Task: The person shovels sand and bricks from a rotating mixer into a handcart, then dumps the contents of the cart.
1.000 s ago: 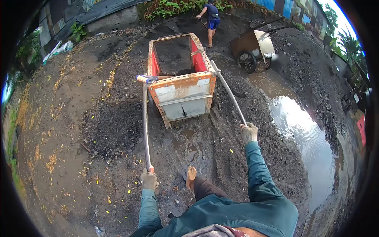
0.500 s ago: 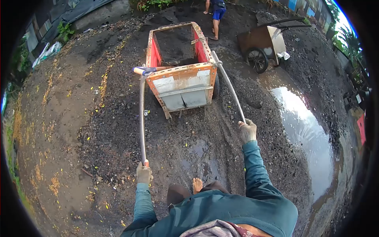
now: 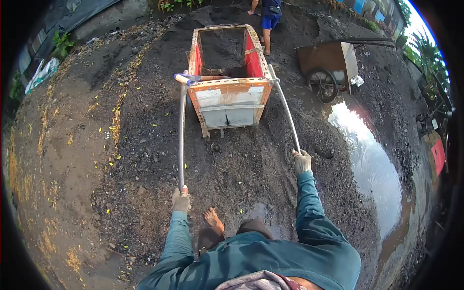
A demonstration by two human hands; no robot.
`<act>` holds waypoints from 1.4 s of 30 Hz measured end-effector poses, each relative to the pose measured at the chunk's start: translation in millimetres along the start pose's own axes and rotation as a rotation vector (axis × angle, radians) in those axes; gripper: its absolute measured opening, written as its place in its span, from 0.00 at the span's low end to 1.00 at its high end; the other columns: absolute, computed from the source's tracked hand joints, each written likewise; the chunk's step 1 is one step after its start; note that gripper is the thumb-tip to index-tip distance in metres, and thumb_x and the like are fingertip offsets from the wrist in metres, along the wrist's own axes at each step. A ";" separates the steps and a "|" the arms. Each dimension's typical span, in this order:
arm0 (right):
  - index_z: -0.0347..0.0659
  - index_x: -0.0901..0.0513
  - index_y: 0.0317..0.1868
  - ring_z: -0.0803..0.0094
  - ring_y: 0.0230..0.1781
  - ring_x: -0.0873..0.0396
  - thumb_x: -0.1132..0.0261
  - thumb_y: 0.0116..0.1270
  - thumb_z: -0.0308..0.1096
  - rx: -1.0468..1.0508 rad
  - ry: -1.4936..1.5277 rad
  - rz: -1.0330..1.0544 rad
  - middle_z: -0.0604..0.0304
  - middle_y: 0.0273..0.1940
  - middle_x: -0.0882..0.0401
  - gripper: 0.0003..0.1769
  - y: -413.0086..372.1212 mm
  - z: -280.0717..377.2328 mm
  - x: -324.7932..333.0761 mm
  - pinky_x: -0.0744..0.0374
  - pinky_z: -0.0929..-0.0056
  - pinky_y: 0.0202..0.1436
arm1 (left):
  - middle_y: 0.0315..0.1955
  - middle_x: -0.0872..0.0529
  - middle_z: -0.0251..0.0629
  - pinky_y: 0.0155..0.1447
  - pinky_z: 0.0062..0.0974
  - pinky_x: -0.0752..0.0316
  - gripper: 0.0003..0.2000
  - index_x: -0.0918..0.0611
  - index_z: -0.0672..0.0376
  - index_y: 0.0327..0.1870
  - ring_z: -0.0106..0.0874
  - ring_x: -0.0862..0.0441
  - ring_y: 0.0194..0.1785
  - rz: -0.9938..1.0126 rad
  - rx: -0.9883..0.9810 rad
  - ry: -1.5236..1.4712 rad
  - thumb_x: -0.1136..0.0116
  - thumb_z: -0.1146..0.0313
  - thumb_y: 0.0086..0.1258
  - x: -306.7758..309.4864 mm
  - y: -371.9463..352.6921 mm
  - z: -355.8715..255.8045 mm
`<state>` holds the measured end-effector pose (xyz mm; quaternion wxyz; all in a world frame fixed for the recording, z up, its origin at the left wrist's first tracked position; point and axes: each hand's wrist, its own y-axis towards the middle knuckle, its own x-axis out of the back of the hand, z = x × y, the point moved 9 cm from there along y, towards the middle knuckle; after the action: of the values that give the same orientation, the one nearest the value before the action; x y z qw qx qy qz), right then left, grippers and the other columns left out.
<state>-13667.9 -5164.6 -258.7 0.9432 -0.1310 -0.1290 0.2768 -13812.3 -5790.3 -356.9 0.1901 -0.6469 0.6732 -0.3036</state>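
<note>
A box-shaped handcart with an orange frame, worn grey-white end panel and red inner sides stands ahead of me. Its left metal handle runs back to my gloved left hand, which is wrapped round the end. My right hand, also gloved, grips the end of the right handle. Across the cart's near left corner lies a wooden-shafted tool with a blue and white grip; its far end is hidden inside the box. Dark material shows in the cart.
Another person in blue shorts stands beyond the cart. A second, rust-brown handcart with a spoked wheel is parked at the right. Below it stretches a long puddle. The ground is dark, gravelly and wet, with scattered yellow leaves.
The handcart has shifted slightly right and up in view, its handles still in both my hands. One bare foot now shows further left. The other person's legs have changed position.
</note>
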 end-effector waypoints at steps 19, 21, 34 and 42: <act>0.34 0.16 0.54 0.77 0.29 0.25 0.28 0.70 0.43 -0.111 -0.359 0.015 0.63 0.31 0.18 0.21 231.5 -36.3 -61.3 0.26 0.72 0.32 | 0.17 0.26 0.33 0.12 0.31 0.41 0.16 0.27 0.55 0.40 0.31 0.29 0.11 0.045 0.386 -0.054 0.35 0.53 0.74 -148.6 130.7 21.4; 0.35 0.16 0.54 0.78 0.28 0.24 0.28 0.71 0.42 -0.142 -0.414 -0.009 0.63 0.30 0.18 0.20 247.3 -18.5 -37.4 0.26 0.73 0.31 | 0.17 0.25 0.33 0.13 0.32 0.40 0.14 0.25 0.55 0.37 0.32 0.26 0.13 0.033 0.426 -0.087 0.35 0.56 0.75 -186.0 100.6 17.6; 0.39 0.17 0.50 0.69 0.24 0.25 0.37 0.68 0.33 -0.160 -0.797 -0.149 0.59 0.27 0.21 0.13 361.9 -107.9 30.2 0.27 0.67 0.29 | 0.41 0.16 0.33 0.53 0.52 0.25 0.16 0.19 0.52 0.50 0.35 0.20 0.49 0.188 0.637 0.168 0.36 0.50 0.72 -259.1 105.8 90.2; 0.42 0.19 0.44 0.66 0.34 0.26 0.43 0.70 0.38 -0.128 -0.782 -0.268 0.59 0.31 0.23 0.11 329.7 -119.5 29.9 0.25 0.67 0.43 | 0.27 0.18 0.34 0.27 0.33 0.28 0.11 0.17 0.55 0.41 0.28 0.20 0.28 0.241 0.442 0.351 0.36 0.57 0.73 -214.5 108.3 70.5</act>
<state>-13766.9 -4901.1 -470.1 0.8408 -0.0565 -0.5101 0.1719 -13829.0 -5592.6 -509.5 0.2415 -0.4432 0.6854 -0.5250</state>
